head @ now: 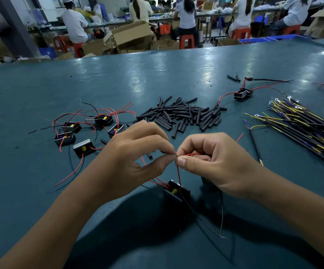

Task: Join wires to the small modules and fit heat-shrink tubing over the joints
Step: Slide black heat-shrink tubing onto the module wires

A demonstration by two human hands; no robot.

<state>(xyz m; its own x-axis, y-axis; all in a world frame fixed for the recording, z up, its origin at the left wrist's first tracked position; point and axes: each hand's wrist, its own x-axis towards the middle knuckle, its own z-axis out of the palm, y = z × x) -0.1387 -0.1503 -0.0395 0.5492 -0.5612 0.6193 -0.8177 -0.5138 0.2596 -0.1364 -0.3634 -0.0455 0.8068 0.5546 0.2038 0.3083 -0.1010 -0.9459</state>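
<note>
My left hand (136, 152) and my right hand (213, 160) meet fingertip to fingertip above the table, both pinching the end of a thin red wire (178, 174). That wire runs down to a small black module (176, 190) hanging or resting just below my hands, with a yellow part inside and black leads trailing toward me. A short black tube piece (149, 156) shows under my left hand. A pile of black heat-shrink tubing pieces (184, 114) lies beyond my hands.
Several black modules with red wires (91, 127) lie at the left. One wired module (242, 93) sits at the far right. A bundle of black, yellow and blue cables (302, 129) lies along the right. Beyond the green table (118, 78), people sit at benches.
</note>
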